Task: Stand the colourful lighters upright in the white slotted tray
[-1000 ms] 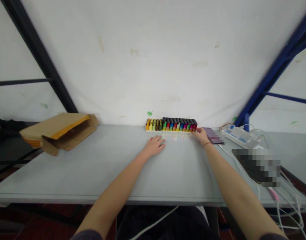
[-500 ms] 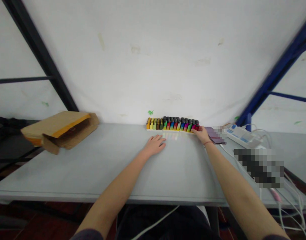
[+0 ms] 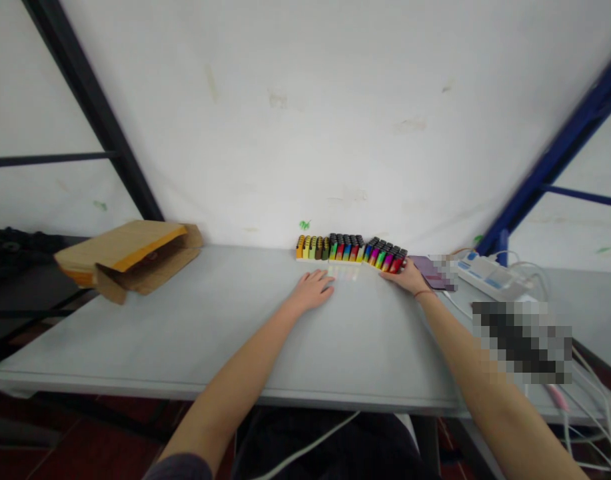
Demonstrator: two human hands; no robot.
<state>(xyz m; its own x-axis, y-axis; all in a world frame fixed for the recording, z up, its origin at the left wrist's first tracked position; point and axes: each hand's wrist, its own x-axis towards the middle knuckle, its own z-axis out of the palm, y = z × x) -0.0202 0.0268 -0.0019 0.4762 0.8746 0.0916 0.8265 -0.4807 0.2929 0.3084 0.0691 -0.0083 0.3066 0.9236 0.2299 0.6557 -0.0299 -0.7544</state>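
Right hand (image 3: 410, 277) touches the angled lighter tray (image 3: 385, 257)

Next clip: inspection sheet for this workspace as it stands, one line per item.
Surface: pale grey table, matte.
Job's things: row of coloured lighters along the back wall; its right-end block is angled out of line.
Clutter: open cardboard box at left; purple flat item and power strip at right.
Hands: left hand flat on the table; right hand against the angled block, grip unclear.
Cables: white leads at right; white cable below the front edge.
Surroundings: white wall, black frame, blue frame.
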